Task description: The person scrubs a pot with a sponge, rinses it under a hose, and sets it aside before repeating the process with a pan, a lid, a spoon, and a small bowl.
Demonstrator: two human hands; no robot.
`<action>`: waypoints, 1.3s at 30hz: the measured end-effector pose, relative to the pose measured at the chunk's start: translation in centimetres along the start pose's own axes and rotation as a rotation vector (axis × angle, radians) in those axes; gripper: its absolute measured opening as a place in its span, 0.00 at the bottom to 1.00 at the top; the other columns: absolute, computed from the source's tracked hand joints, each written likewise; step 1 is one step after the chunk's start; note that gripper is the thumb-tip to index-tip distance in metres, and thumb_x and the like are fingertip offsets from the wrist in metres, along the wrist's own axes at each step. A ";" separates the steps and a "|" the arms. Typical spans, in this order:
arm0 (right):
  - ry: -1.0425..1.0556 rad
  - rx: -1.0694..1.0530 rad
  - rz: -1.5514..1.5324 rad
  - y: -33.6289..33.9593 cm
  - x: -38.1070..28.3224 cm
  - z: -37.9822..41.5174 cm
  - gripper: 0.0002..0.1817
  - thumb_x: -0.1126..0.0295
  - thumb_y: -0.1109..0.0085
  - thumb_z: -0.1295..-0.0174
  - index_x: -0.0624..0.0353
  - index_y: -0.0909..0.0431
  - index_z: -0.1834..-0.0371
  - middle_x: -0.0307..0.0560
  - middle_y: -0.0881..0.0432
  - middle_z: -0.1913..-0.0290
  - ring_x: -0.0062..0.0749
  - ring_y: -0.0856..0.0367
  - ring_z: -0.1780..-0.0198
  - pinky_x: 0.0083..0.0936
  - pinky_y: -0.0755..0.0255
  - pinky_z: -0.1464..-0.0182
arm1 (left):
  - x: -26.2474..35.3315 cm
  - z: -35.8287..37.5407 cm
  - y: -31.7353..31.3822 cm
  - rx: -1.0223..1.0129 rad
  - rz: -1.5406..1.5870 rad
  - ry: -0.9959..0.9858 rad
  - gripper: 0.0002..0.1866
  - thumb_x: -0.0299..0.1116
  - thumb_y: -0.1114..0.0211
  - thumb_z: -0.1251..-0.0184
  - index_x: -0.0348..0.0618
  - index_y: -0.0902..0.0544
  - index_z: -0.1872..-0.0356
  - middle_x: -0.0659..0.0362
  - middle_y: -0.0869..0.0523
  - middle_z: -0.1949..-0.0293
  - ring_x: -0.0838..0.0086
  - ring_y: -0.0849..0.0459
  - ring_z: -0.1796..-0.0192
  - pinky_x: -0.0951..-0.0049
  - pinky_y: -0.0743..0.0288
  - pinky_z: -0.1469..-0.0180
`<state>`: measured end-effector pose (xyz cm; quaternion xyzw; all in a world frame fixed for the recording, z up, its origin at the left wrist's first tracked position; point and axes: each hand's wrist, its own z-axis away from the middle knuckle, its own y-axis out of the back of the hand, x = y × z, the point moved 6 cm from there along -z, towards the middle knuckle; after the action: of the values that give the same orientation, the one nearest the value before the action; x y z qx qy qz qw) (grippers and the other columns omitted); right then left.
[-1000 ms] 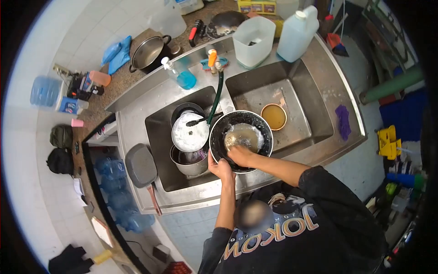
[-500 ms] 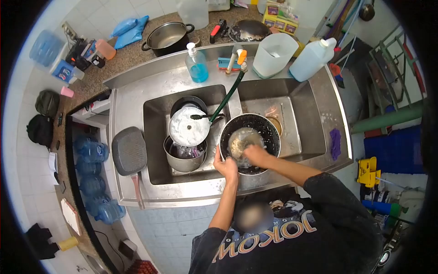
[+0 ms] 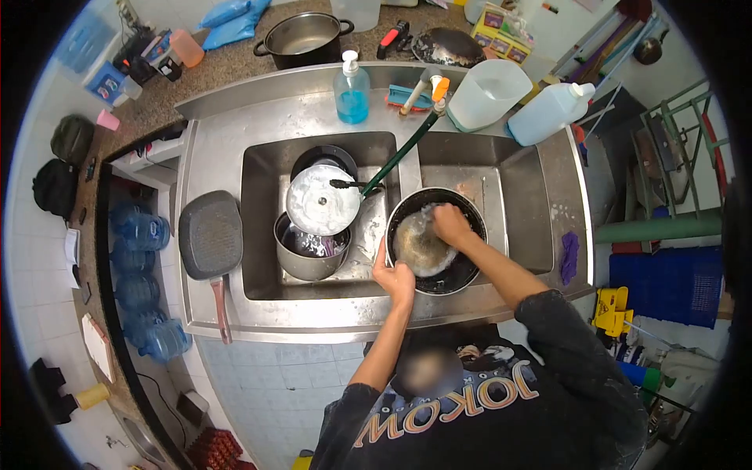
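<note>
The soapy pan (image 3: 462, 271) could have slipped or tipped if the right hand (image 3: 453, 226) pressed hard inside, since the left hand's (image 3: 396, 280) fingers held it at one side only. The right fingers were bunched, though what they held, if anything, I couldn't tell. Round and black-walled, the pan was at the right basin (image 3: 521, 204), its bottom cloudy and pale.

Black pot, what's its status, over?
Left hand holding black pot. Right hand inside, fingertips hidden. Green hose beside pot, not blocking.
</note>
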<state>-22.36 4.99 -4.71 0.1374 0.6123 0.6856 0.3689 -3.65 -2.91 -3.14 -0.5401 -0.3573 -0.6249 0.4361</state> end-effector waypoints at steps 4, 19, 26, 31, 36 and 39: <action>0.110 0.012 0.103 -5.5 -4.3 2.4 0.08 0.75 0.43 0.50 0.67 0.17 0.73 0.62 0.17 0.69 0.52 0.14 0.63 0.43 0.20 0.59 | 0.2 -0.2 0.0 -0.011 0.036 0.030 0.32 0.12 0.54 0.59 0.25 0.22 0.45 0.45 0.15 0.50 0.61 0.18 0.45 0.66 0.30 0.38; 0.598 -0.107 -0.048 -4.0 -1.9 5.3 0.08 0.73 0.40 0.52 0.62 0.17 0.69 0.60 0.17 0.67 0.54 0.16 0.66 0.42 0.21 0.62 | -1.6 0.2 0.0 -0.003 0.062 0.017 0.31 0.17 0.51 0.59 0.34 0.17 0.47 0.41 0.16 0.50 0.50 0.23 0.40 0.59 0.36 0.33; 0.476 -0.063 -0.113 -4.7 -5.2 5.3 0.16 0.68 0.37 0.51 0.61 0.16 0.58 0.58 0.16 0.58 0.53 0.17 0.56 0.45 0.24 0.50 | -0.2 0.1 -0.3 -0.015 -0.009 -0.039 0.31 0.18 0.49 0.59 0.37 0.17 0.47 0.42 0.16 0.50 0.49 0.24 0.40 0.57 0.37 0.33; 0.118 0.060 -0.053 -2.6 -0.9 -0.4 0.10 0.69 0.43 0.42 0.62 0.15 0.66 0.63 0.17 0.66 0.56 0.16 0.61 0.45 0.21 0.55 | 0.8 0.5 -0.4 -0.017 -0.132 -0.098 0.30 0.17 0.50 0.59 0.35 0.17 0.48 0.42 0.16 0.50 0.51 0.23 0.41 0.60 0.36 0.33; 0.355 -0.243 -0.171 -4.9 -3.8 7.2 0.10 0.67 0.41 0.42 0.59 0.14 0.64 0.61 0.16 0.64 0.56 0.16 0.61 0.42 0.22 0.56 | 0.7 0.5 -0.3 -0.009 -0.198 -0.064 0.31 0.18 0.49 0.58 0.39 0.16 0.47 0.43 0.18 0.47 0.50 0.27 0.37 0.58 0.39 0.32; 0.318 -0.453 -0.158 -2.7 -1.8 8.0 0.11 0.65 0.36 0.45 0.58 0.14 0.62 0.58 0.15 0.61 0.54 0.16 0.58 0.40 0.23 0.53 | 0.5 0.5 -0.8 0.034 -0.110 -0.054 0.30 0.18 0.49 0.57 0.36 0.17 0.46 0.43 0.18 0.47 0.51 0.27 0.36 0.59 0.39 0.32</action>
<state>-15.09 9.59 -5.07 -0.1059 0.5027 0.7868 0.3420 -4.22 -2.20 -2.54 -0.5290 -0.4086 -0.6267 0.4005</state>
